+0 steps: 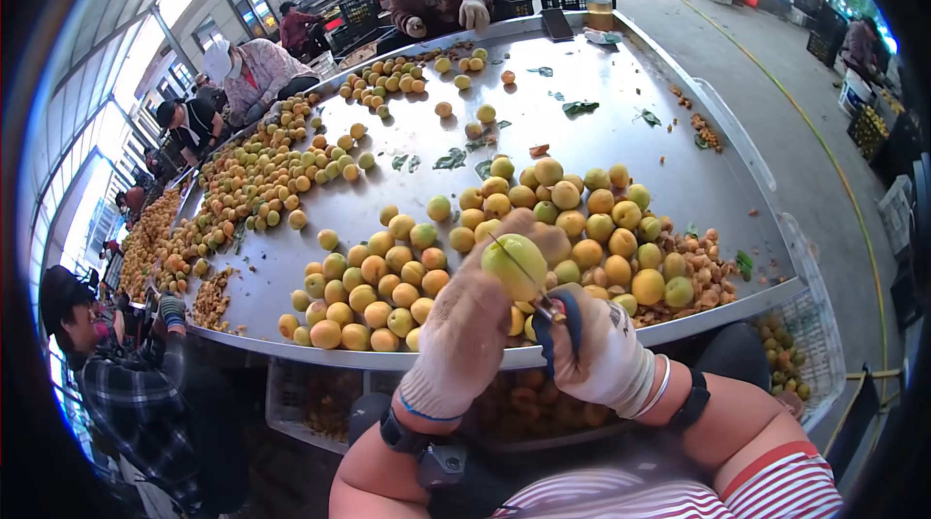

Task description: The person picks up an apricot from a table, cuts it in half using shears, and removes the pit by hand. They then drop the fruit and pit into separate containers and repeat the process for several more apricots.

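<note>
My left hand [465,310], in a stained white work glove, grips a yellow-green apricot [514,267] above the table's near edge. My right hand [596,340], gloved in white with dark blue fingers, is closed round a small knife [549,306]. Its thin blade lies across the front of the apricot. Just beyond my hands, a pile of whole apricots [565,195] covers the metal table, and another group of apricots [373,270] lies to the left. Brown apricot pits and scraps [693,267] are heaped at the right of the pile.
The metal table [427,131] has a raised rim and scattered green leaves [452,159]. Crates [815,325] with fruit stand below its near edge. A jar [598,0] is at the far end. Co-workers line the left and far sides, one in plaid [145,393] close by.
</note>
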### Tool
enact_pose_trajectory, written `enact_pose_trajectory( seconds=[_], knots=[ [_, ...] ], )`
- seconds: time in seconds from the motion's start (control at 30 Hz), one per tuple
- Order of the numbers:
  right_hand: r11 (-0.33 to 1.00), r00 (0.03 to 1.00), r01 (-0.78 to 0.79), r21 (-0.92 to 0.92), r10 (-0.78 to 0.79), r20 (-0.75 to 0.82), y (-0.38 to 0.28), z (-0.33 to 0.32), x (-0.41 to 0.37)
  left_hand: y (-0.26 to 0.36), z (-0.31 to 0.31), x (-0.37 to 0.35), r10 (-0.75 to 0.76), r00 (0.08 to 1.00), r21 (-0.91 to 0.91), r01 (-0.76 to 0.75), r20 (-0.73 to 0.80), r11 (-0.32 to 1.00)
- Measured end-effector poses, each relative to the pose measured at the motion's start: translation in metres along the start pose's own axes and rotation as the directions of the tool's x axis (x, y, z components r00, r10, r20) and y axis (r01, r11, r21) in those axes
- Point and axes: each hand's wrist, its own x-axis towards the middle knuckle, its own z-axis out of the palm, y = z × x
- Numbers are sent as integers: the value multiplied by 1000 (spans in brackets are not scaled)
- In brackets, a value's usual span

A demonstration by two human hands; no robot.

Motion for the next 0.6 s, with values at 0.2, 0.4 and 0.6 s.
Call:
enact_pose_trajectory(
  seconds=[0.2,0.4,0.6],
  knots=[
    [999,999,22,48,-24,29,-4,-3,2,6,4,-8,-1,999,-43,-1,-46,999],
    [992,997,66,-109,-69,-24,5,2,-4,4,2,-2,-181,978,-174,162,-102,971],
    [991,993,118,-60,-119,-9,3,-3,2,16,19,-6,54,986,235,-16,-158,972]
  ],
)
